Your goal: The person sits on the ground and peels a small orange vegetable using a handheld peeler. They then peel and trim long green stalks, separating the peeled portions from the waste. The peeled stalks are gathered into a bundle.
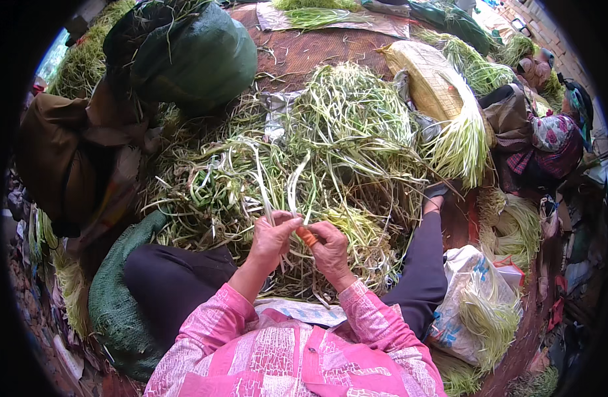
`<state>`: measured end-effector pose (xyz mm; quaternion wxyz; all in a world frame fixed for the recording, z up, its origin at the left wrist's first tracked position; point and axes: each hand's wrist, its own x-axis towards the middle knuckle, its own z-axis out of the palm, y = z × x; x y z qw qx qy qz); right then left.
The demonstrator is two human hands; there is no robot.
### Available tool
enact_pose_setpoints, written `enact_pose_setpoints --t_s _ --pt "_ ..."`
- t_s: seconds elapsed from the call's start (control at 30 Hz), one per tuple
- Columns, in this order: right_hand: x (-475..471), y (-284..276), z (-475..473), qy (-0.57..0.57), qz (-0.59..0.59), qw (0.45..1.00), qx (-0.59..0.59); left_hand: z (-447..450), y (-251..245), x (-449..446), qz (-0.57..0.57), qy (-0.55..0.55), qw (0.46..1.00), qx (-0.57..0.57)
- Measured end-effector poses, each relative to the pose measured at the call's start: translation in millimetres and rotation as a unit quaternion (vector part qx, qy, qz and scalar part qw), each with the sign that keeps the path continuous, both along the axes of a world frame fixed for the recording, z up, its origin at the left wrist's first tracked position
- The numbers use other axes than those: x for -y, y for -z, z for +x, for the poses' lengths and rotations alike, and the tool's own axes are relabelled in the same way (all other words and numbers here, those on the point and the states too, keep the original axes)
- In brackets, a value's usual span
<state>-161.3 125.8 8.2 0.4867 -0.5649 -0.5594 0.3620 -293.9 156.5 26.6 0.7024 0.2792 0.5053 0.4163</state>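
Observation:
My left hand (273,239) pinches a few long pale stalks (260,181), whose upper ends stick up above the fingers. Close beside it, my right hand (331,250) has its fingers curled, with an orange covering (307,236) around one finger. That finger meets my left thumb tip at the base of another pale stalk pair (293,188). The fingers partly hide where these stalks are gripped. Both hands are over a heap of tangled green and whitish stalks (353,114) between my legs. A yellowish leafy clump (361,228) lies just past my right hand.
A bulging green sack (199,59) and a brown cloth-like bundle (56,154) stand left. To the right, a pale bunch (462,134) drapes over a yellow woven sack (415,74). Another bunch (487,312) lies on a white sack (455,278). People (552,134) sit at far right.

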Motion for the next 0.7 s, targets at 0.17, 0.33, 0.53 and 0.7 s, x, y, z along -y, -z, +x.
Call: enact_pose_setpoints --t_s 0.17,0.33,0.53,0.7 --pt "30.6 -0.4 26.9 -0.038 0.011 0.996 0.078 -12.6 -2.7 -9.3 0.059 -0.113 0.991 0.029" --pt "73.1 39.8 130.2 -0.195 -0.401 0.766 0.463 -34.3 -3.9 -25.6 0.049 -0.157 0.986 0.039" --pt "28.1 16.9 106.8 -0.106 -0.210 0.958 0.165 -24.3 -2.6 -24.0 0.045 -0.113 0.992 0.015" --pt "15.8 29.5 26.0 -0.289 -0.235 0.927 -0.039 -26.9 -12.3 -29.8 0.030 -0.108 0.992 0.052"
